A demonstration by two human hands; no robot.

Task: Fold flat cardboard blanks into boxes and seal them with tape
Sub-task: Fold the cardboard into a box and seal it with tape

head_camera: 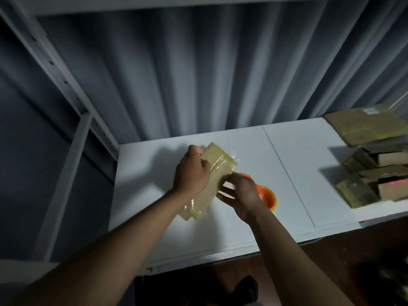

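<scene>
A small folded cardboard box (217, 161) with shiny clear tape across it is held above the white table (295, 155). My left hand (191, 171) grips the box from its left side, fingers curled over the top edge. My right hand (241, 194) is at the box's lower right edge; its fingers touch the box and partly cover an orange tape dispenser (268, 195). Whether the right hand holds the dispenser or only lies over it is not clear.
A stack of flat cardboard blanks (362, 127) and several folded boxes (373, 175) sit at the table's right end. A grey curtain (198, 74) hangs behind the table. A white metal shelf frame (66, 89) stands on the left. A dark shoe (248, 288) shows below the table edge.
</scene>
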